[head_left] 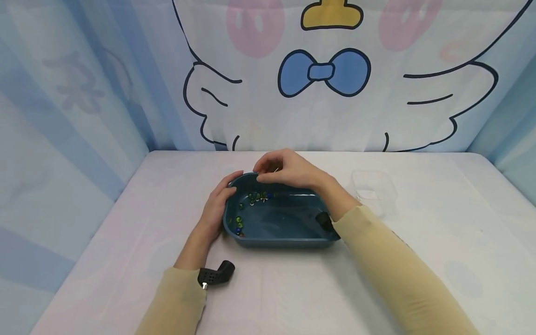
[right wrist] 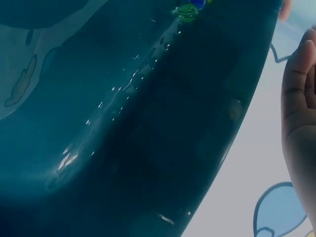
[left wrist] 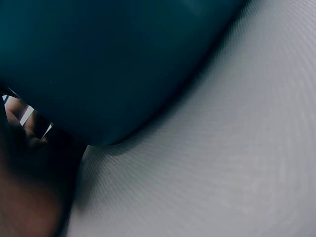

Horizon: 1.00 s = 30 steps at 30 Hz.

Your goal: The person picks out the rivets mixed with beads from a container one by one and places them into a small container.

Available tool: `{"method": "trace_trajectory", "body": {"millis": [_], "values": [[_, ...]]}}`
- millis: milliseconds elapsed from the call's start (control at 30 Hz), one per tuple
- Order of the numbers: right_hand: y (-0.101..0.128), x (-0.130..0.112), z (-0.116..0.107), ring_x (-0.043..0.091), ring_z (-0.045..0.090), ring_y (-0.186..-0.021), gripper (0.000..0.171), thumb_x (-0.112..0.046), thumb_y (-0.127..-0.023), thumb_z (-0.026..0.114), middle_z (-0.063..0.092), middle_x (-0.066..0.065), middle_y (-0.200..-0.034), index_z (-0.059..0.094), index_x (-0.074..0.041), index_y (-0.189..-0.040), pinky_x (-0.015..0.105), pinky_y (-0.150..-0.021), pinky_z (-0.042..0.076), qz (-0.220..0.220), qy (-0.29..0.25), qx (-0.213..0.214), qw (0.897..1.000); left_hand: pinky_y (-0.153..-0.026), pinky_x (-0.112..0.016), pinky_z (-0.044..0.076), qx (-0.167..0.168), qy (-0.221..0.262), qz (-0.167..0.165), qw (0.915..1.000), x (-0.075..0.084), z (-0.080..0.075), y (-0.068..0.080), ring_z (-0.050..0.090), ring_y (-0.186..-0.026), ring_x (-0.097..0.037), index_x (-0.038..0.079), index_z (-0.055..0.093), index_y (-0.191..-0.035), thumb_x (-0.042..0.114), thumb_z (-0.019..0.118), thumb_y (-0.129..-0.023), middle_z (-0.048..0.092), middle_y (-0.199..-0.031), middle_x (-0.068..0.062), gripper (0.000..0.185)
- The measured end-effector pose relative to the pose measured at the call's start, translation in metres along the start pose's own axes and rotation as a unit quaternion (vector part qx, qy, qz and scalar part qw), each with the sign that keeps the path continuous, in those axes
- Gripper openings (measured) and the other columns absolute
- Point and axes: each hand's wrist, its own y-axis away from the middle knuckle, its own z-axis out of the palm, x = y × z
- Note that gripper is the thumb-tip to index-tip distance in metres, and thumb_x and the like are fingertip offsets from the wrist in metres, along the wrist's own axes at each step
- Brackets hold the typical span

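A dark teal basin (head_left: 284, 218) stands on the table, with several glass marbles (head_left: 257, 197) in green and blue along its far and left inner sides. My left hand (head_left: 215, 207) holds the basin's left end, thumb at the rim and fingers along the outside. Above the far rim, toward the left, is my right hand (head_left: 293, 170), fingers bent and thumb below them. Whether anything sits between those fingertips is hidden. In the right wrist view, part of the right hand (right wrist: 301, 113) shows beside the basin wall (right wrist: 197, 138), and a green marble (right wrist: 186, 13) lies near the top.
A clear plastic container (head_left: 373, 188) stands right of the basin, partly behind the right forearm. The white table (head_left: 125, 260) reaches back to a curtain (head_left: 259, 111) printed with a cartoon figure. Black wrist devices (head_left: 217, 273) are on both arms.
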Motion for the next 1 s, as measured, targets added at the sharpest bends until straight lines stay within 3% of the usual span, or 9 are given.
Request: {"method": "trace_trajectory", "body": {"millis": [800,1000], "values": [[-0.0036,0.0086,0.0045,0.021,0.065,-0.096,0.031,-0.012,-0.094,0.070,0.069,0.007,-0.103,0.067,0.004,-0.121,0.036,-0.088,0.052,0.035,0.031,-0.081,0.996,-0.117,-0.041,0.025,0.004,-0.001,-0.002,1.0000,-0.0010,0.0011,-0.0012,0.030,-0.144,-0.018,0.021,0.044,-0.153,0.018,0.034,-0.105,0.035,-0.158,0.000,0.049],[-0.0052,0.0098,0.0066,0.020,0.065,-0.095,0.032,-0.012,-0.094,0.069,0.069,0.005,-0.100,0.067,0.002,-0.122,0.035,-0.089,0.052,0.061,0.043,-0.107,0.991,-0.116,-0.041,0.025,0.003,-0.005,0.002,1.0000,-0.0010,0.0004,-0.0012,0.030,-0.144,-0.018,0.019,0.043,-0.153,0.018,0.034,-0.105,0.035,-0.158,0.000,0.049]]}}
